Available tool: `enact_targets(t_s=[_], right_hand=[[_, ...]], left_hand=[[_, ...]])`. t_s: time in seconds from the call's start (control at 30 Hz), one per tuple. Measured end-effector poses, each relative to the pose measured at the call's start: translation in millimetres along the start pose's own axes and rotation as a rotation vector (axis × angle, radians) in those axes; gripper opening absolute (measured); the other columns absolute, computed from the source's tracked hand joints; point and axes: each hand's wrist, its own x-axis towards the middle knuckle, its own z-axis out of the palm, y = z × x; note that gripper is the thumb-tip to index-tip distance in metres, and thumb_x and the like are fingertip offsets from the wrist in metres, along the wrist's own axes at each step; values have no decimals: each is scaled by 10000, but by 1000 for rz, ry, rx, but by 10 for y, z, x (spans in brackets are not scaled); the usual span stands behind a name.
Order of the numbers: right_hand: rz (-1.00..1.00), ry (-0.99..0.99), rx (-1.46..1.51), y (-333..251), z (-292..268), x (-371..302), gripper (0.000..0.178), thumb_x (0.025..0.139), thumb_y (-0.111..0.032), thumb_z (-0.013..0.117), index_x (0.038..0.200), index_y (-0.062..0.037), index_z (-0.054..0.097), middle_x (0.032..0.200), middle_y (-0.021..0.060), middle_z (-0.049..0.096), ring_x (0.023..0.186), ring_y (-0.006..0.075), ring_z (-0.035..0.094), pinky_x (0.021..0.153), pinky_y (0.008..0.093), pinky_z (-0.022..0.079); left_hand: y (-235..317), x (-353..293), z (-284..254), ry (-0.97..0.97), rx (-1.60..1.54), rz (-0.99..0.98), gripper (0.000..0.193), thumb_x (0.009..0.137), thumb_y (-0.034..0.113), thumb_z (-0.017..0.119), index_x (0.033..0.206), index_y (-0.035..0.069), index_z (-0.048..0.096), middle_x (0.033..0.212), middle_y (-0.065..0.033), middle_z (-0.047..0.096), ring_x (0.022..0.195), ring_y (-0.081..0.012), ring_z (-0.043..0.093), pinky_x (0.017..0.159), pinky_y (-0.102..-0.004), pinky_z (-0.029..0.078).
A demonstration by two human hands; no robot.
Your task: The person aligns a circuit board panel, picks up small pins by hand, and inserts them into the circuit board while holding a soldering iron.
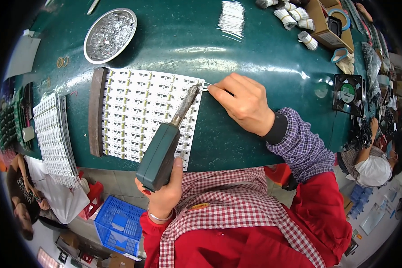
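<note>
My left hand (166, 194) grips a green soldering gun (157, 157) from below, closed around its handle. The gun's metal barrel slants away from me over a white circuit board panel (158, 117), its tip by the panel's far right corner. Pinched between the fingers of my right hand (246, 103) is a thin white wire (206, 86), whose end meets that same corner beside the tip. Rows of small dark and yellowish parts cover the panel. A dark metal bar (96, 111) lies along the panel's left edge.
Beyond the panel stands a metal bowl (131, 42) of solder scraps. White wires (231, 20) lie loose, with wire bundles (299, 14) near a cardboard box (324, 29). At left are stacked panels (53, 134); at right, a fan (347, 94). Other people sit on both sides.
</note>
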Motion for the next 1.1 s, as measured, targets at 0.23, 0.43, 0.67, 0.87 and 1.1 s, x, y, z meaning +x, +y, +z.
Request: enact_targets(t_s=[0.23,0.43,0.67,0.87,1.1], right_hand=[[-13,19,-36,19,36,-19,203,729,-89,650,926,-59,684,809,32,556,768,189,611,630,314,513],[-16,20,-14,16,49,-38,204,737,-89,657,934,-43,683,827,40,568,792,210,610,666,330,501],[-30,79,5,-63,0,-41,248,693,-22,740,939,-25,706,821,46,617,765,226,617,656,351,481],[-37,65,-2,-45,26,-49,234,702,-22,754,930,-32,707,812,37,614,744,214,607,636,342,468],[-29,48,-1,-42,48,-53,220,723,-22,758,936,-37,708,796,35,598,731,208,600,618,337,454]], left_hand=[[-71,-83,-44,64,-19,4,251,810,59,801,1030,-42,734,886,-129,745,733,-211,724,638,-303,550],[-135,-197,-107,-28,6,-14,405,850,28,791,1217,-58,644,1079,-148,720,894,-197,705,777,-301,562],[-36,-152,-103,-17,7,-62,300,830,32,791,1101,-55,698,957,-127,738,782,-186,710,691,-291,547],[-75,-155,-25,65,-63,-41,196,806,35,794,973,-48,733,816,-103,734,658,-153,690,585,-272,517],[-73,-128,-12,31,-22,-23,151,810,51,800,922,-23,730,769,-70,714,602,-135,646,545,-272,482]])
